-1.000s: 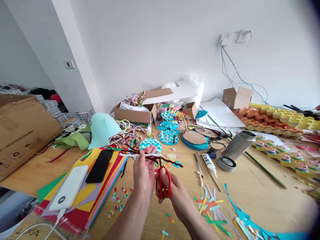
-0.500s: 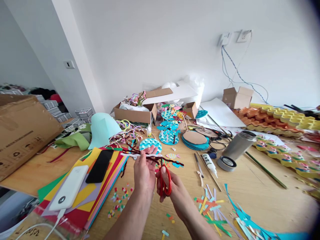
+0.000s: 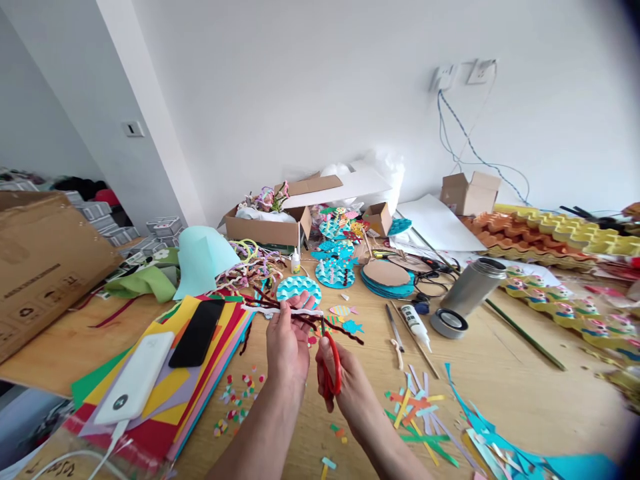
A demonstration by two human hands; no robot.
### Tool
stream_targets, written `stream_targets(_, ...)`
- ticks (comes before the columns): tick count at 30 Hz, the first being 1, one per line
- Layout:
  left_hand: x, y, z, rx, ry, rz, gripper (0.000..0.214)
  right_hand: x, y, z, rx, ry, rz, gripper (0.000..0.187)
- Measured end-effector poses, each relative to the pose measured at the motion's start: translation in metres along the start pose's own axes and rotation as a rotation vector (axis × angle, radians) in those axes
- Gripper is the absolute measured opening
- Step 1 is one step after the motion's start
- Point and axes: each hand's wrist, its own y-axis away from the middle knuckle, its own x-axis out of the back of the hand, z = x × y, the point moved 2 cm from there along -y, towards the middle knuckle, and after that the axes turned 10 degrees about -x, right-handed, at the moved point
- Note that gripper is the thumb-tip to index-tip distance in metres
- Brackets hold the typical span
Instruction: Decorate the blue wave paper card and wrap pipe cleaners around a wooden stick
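Several dark brown pipe cleaners [image 3: 350, 333] and a white pipe cleaner [image 3: 263, 309] lie across my left hand [image 3: 289, 337], pinched under the thumb with the palm turned up. My right hand [image 3: 340, 373] grips red-handled scissors [image 3: 333, 377], pointing away from me. The blades are at the right end of the white pipe cleaner, beside the brown strands; whether they touch it I cannot tell. Just beyond my hands lie a blue wavy disc [image 3: 299, 289] and small paper fish [image 3: 343, 310].
On the left, a black phone [image 3: 197, 333] and a white power bank [image 3: 135, 377] rest on coloured sheets [image 3: 200, 387]. To the right are a glue bottle [image 3: 416, 325], a steel flask [image 3: 473, 287] and paper strips [image 3: 417, 413]. A cardboard box [image 3: 270, 232] stands at the back.
The scissors have turned slightly, their handles now seen more edge-on and looking closer together. My left hand keeps its hold on the pipe cleaners. The whole view has shifted a little.
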Motion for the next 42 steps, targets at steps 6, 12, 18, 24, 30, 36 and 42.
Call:
stream_targets(6,0.002,0.004,-0.011,0.129,-0.095,-0.033,0.017,-0.001,0.015,0.013,-0.020,-0.168,0.080,0.060)
stream_targets(12,0.002,0.011,-0.026,0.185,-0.156,-0.107,0.017,0.000,0.035,0.022,-0.029,-0.355,0.122,0.053)
stream_targets(18,0.004,0.015,-0.038,0.191,-0.208,-0.170,0.018,0.007,0.044,0.026,-0.067,-0.439,0.121,0.058)
stream_targets(24,0.005,0.017,-0.042,0.196,-0.217,-0.180,0.017,0.011,0.048,0.032,-0.068,-0.473,0.120,0.057)
stream_targets(30,0.004,0.020,-0.043,0.203,-0.226,-0.172,0.016,0.011,0.047,0.032,-0.097,-0.503,0.114,0.057)
stream_targets(36,0.001,0.014,-0.031,0.153,-0.238,-0.198,0.022,0.016,0.053,0.036,-0.124,-0.427,0.120,0.052)
stream_targets(42,-0.003,0.005,-0.011,0.144,-0.210,-0.183,0.023,0.032,0.064,0.051,-0.183,0.593,0.047,0.038)
